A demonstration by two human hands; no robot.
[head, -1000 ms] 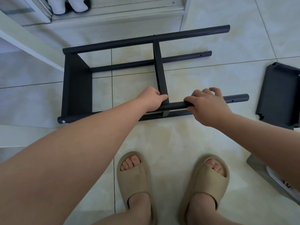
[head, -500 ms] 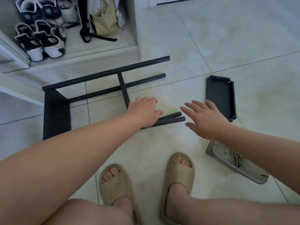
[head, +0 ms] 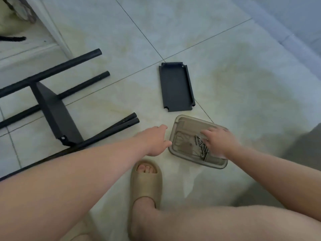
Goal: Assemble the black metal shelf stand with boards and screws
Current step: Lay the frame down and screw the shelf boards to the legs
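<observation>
The black metal shelf stand (head: 57, 110) lies on its side on the tiled floor at the left, its tubes pointing right. A loose black shelf board (head: 176, 86) lies flat beyond a translucent grey tray (head: 180, 126) that holds several screws (head: 202, 146). My right hand (head: 218, 141) reaches into the tray, its fingers spread over the screws and touching them. My left hand (head: 156, 140) hovers open just left of the tray's rim, near the tube ends, holding nothing.
A white cabinet edge (head: 52, 26) stands at the top left. My foot in a beige slipper (head: 145, 181) is planted just below the tray. A dark shape (head: 305, 150) sits at the right edge.
Both hands let go of the stand's front tube and moved right. The view swung right; my right hand now lies in the screw tray and my left beside it.
</observation>
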